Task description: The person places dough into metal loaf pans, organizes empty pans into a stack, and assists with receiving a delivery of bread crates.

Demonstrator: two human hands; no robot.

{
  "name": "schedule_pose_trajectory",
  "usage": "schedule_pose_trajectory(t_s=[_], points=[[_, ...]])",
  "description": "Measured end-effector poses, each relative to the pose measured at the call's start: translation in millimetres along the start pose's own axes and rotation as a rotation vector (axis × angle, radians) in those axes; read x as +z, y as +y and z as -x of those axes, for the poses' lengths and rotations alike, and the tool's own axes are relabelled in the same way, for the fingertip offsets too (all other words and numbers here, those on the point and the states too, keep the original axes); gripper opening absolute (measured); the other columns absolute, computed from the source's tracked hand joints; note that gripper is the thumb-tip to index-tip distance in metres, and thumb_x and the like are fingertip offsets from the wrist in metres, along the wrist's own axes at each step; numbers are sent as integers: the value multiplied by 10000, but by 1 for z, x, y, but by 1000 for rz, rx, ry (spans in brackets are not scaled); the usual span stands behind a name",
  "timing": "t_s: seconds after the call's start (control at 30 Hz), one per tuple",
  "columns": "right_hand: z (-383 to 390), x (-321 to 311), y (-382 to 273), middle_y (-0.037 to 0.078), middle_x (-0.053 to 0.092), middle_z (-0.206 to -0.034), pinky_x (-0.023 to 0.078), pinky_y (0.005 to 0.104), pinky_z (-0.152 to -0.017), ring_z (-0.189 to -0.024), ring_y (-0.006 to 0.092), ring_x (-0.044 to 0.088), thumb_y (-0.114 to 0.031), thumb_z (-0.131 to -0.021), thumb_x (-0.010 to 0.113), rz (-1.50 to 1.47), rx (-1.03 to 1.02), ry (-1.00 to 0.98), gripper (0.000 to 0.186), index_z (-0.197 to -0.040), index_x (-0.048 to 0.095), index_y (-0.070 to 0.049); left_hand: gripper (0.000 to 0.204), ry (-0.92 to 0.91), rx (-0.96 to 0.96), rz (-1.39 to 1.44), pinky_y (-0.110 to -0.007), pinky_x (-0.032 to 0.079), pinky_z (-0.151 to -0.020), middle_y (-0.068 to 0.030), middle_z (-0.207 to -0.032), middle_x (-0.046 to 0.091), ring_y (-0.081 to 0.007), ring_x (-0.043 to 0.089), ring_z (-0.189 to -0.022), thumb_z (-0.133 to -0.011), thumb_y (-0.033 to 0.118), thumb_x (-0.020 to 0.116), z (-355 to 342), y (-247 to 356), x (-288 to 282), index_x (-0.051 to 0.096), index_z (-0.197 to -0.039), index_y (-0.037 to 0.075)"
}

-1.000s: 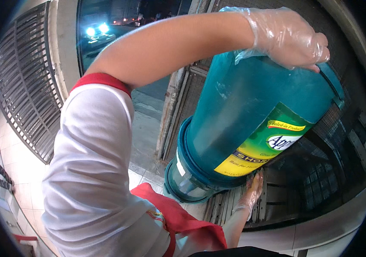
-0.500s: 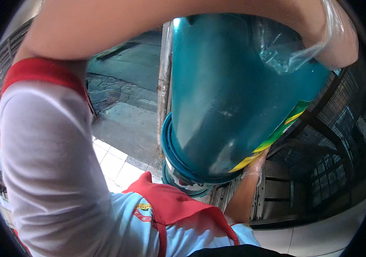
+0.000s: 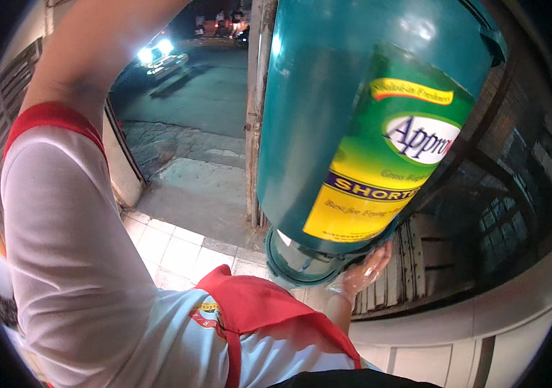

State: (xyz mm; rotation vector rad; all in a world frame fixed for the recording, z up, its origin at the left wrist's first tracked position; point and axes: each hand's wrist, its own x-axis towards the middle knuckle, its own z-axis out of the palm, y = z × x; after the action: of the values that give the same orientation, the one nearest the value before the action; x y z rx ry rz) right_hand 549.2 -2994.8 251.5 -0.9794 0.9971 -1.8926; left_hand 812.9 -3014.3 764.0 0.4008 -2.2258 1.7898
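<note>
A large teal bucket (image 3: 308, 129) with a green and yellow label (image 3: 353, 200) stands tilted in front of me. Its base is at the lower end, and a side lug shows at the upper right. Under a thin clear plastic glove, my right hand (image 3: 368, 270) holds it at the bottom edge, palm and fingers against the base. Below the base, partly covered by it, is a second teal-rimmed bucket (image 3: 302, 281). My left arm (image 3: 101, 52) reaches up past the top edge of the picture, so its hand is out of sight.
A worn upright post (image 3: 256, 110) stands beside the bucket at a doorway. Beyond lies a dark street with a vehicle (image 3: 159, 58), headlights on, and people farther off. White floor tiles (image 3: 175, 249) are at lower left. Slatted metalwork (image 3: 392, 271) and dark mesh are at right.
The bucket has turned so its label faces me more, and its base has shifted off the lower bucket's rim. My left hand has left the picture. The vehicle now shows outside.
</note>
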Motion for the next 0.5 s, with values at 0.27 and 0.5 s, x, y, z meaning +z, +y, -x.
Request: schedule_pose_trajectory(t_s=[0.27, 0.5], points=[[127, -1, 50, 67, 541, -1198, 371, 445, -997, -1116, 250, 509, -661, -898, 617, -312, 664, 170, 655, -1218, 536, -96, 366, 83, -84, 113, -505, 511, -725, -228, -903, 553, -452, 598, -825, -985, 350, 582, 119, -16, 0, 520, -1010, -10], [100, 54, 30, 202, 342, -1468, 304, 545, -1173, -1388, 421, 373, -831, -763, 631, -417, 915, 9, 1212, -1463, 260, 86, 374, 217, -235, 129, -489, 535, -723, -195, -858, 618, -415, 647, -820, -956, 371, 626, 117, 8, -22, 534, -945, 10]])
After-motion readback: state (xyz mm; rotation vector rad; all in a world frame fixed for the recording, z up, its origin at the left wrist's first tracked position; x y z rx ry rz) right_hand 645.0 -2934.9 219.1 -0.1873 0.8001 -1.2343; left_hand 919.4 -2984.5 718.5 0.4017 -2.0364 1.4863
